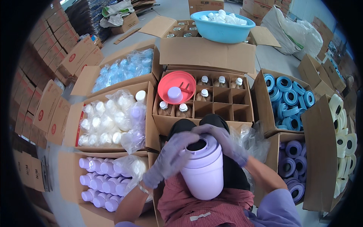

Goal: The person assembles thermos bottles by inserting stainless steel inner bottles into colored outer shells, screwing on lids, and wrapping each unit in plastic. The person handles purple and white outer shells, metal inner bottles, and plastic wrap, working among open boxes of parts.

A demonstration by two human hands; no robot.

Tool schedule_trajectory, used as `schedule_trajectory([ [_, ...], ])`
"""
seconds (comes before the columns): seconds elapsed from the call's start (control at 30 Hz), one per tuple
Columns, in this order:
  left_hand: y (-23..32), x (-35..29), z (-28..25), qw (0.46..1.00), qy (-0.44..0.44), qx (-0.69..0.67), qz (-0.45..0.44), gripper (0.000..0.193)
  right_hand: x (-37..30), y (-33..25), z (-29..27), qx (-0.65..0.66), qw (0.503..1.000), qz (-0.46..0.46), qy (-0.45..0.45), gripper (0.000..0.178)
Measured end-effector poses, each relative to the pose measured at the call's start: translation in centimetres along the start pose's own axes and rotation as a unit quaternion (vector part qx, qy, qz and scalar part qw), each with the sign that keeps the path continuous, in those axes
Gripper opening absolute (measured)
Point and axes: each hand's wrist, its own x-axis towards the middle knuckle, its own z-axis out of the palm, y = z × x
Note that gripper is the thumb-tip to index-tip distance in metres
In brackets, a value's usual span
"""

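A lilac plastic flask casing [203, 181] rests tilted in my lap, its dark round opening facing up and away from me. A lilac collar ring [208, 152] sits on its top end. My left hand [170, 159], in a thin greyish-purple glove and slightly blurred, curves around the collar's left side. From the far right side my right hand [226, 142], gloved alike, wraps over the collar's rim with its fingers bent. Both hands are closed on the casing's top end. The palms and some fingertips are hidden.
Ahead stands a divided carton [223, 122] with several silver-necked bottles and a red basin [163, 86]. Cartons at left hold lilac cups [97, 182], bagged white parts and blue parts. Blue rings [291, 97] and purple rings [294, 149] fill cartons at right. A blue tub [223, 34] stands beyond.
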Motion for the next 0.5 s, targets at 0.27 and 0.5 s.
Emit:
schedule_trajectory([
  [0.27,-8.0,0.7,7.6,0.94,0.048,0.31,0.136,0.027,-12.6,-15.3,0.4,-0.554,0.827,-0.075,-0.061,0.056],
  [0.5,0.7,-7.6,7.4,0.993,-0.1,-0.004,-0.066,0.039,-16.3,-8.3,-7.7,-0.483,0.865,0.134,-0.009,0.028],
])
